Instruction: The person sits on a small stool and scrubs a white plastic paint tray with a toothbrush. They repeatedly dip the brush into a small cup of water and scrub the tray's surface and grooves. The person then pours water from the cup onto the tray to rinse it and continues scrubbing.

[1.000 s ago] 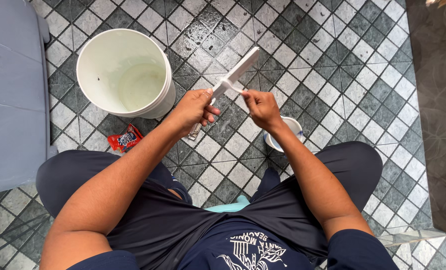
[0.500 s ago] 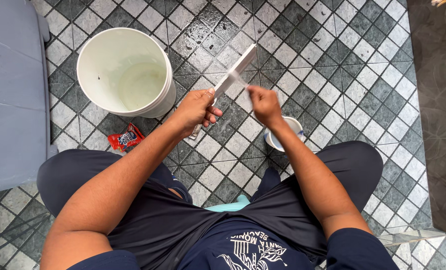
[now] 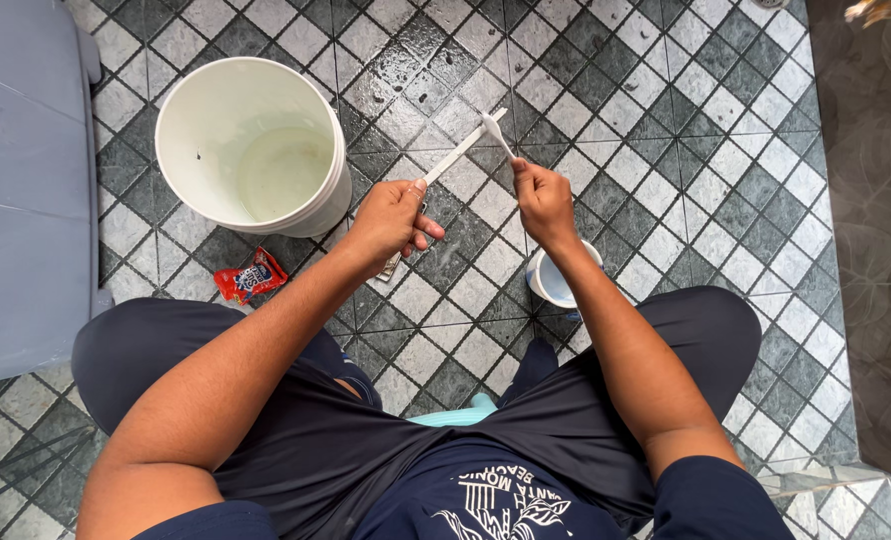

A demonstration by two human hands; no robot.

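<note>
Head view: person sat over a wet, grey-and-white tiled floor [image 3: 666, 150]. Left hand [image 3: 391, 222] was curled tight around the handle of a white squeegee [image 3: 458, 155], fingers pressed together, tool angled up and away toward the right hand. Right hand [image 3: 544, 200] pinched a small white brush [image 3: 497, 134] between thumb and fingers, its tip touching the squeegee's far end. Both tools were held above the floor, in front of the knees. White bucket [image 3: 251, 145] with a little water stood just left of the left hand. Red wrapper [image 3: 250, 277] lay on the tiles below the bucket. Small white cup [image 3: 551, 278] sat under the right wrist. Grey furniture [image 3: 16, 180] at far left.
</note>
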